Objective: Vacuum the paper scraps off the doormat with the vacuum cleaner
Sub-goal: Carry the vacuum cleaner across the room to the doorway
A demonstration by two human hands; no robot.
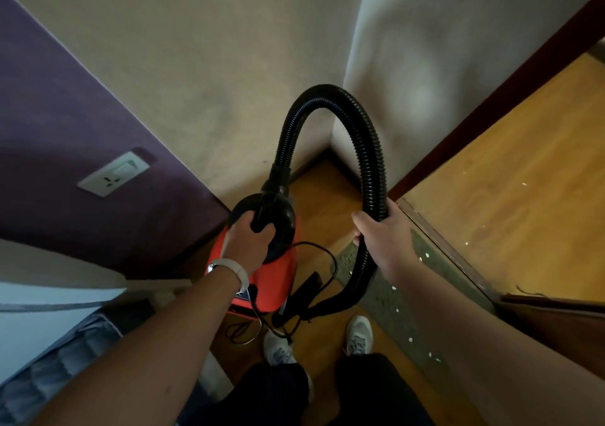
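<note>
Both forearms fill the lower frame, reaching forward above dark trousers and pale shoes (278, 348) at 6 o'clock. The left hand (252, 239) is curled tightly round the black handle (262, 216) on top of the red vacuum cleaner (278, 278), just below centre. Whether the body is lifted clear of the floor cannot be told. The right hand (383, 239) is wrapped round the black ribbed hose (327, 93), which arches up towards 12 o'clock and drops past the fist to the floor.

The doormat (379, 298), grey and speckled, lies at 4 o'clock, just beside the right shoe. White paper scraps (409, 339) are dotted along it, and a few more are scattered on the wood floor at 3 o'clock.

The step is judged to be the positioning of the machine. It is best set down near the mat's edge, with the cord (324, 255) kept clear of the feet and the wall socket (114, 173) at 9 o'clock within reach. The hose should be gripped lower, nearer its mouth, so that scraps are drawn in rather than scattered.

One container is seen, the cleaner's drum, and its contents are hidden.
</note>
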